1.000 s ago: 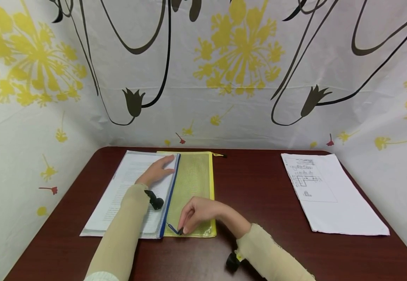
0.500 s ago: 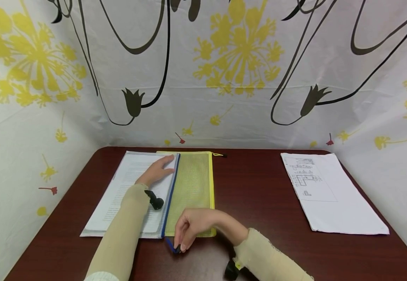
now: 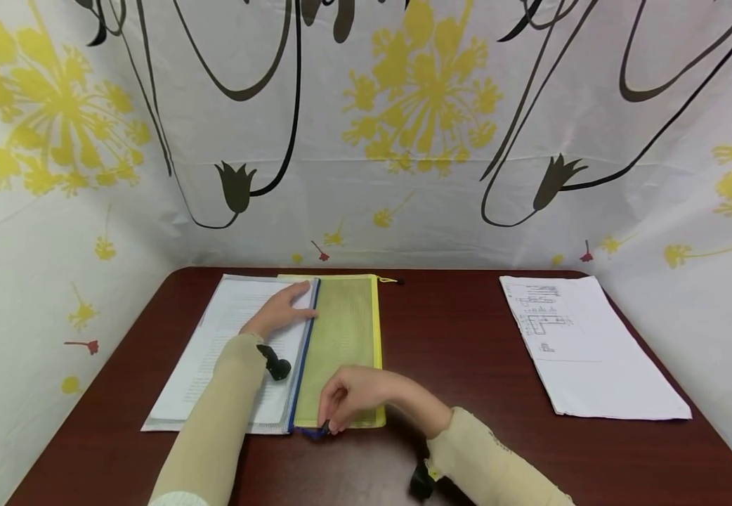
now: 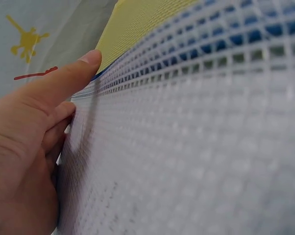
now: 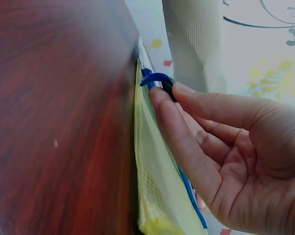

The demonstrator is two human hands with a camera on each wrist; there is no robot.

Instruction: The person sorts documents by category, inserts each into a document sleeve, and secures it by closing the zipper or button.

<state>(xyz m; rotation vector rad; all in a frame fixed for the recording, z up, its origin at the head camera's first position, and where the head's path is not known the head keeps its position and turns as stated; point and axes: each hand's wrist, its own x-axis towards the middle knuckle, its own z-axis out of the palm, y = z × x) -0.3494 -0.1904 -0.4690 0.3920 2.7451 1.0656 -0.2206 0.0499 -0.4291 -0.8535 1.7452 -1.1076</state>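
Note:
A clear mesh zipper pouch point(image 3: 214, 365) with a blue zipper edge lies on the left, printed sheets showing inside. It overlaps a yellow mesh zipper pouch point(image 3: 347, 316). My left hand point(image 3: 280, 309) rests on the clear pouch near its far right corner, thumb by the blue edge. In the left wrist view, the thumb is extended along that edge, the other fingers partly hidden. At the near end, my right hand point(image 3: 356, 393) pinches the black tip of the blue zipper pull cord point(image 5: 157, 77) between thumb and fingertips. The slider itself is too small to make out.
A stack of white paper point(image 3: 593, 351) with a line drawing lies on the right of the dark wooden table point(image 3: 448, 337). A yellow pull cord point(image 3: 388, 280) sticks out at the yellow pouch's far corner. Patterned curtain stands behind and at both sides.
My right hand has drawn the zipper pull cord toward me, past the pouches' near edge, then moved slightly back and right. The left hand stays in place; the head view has shifted a little.

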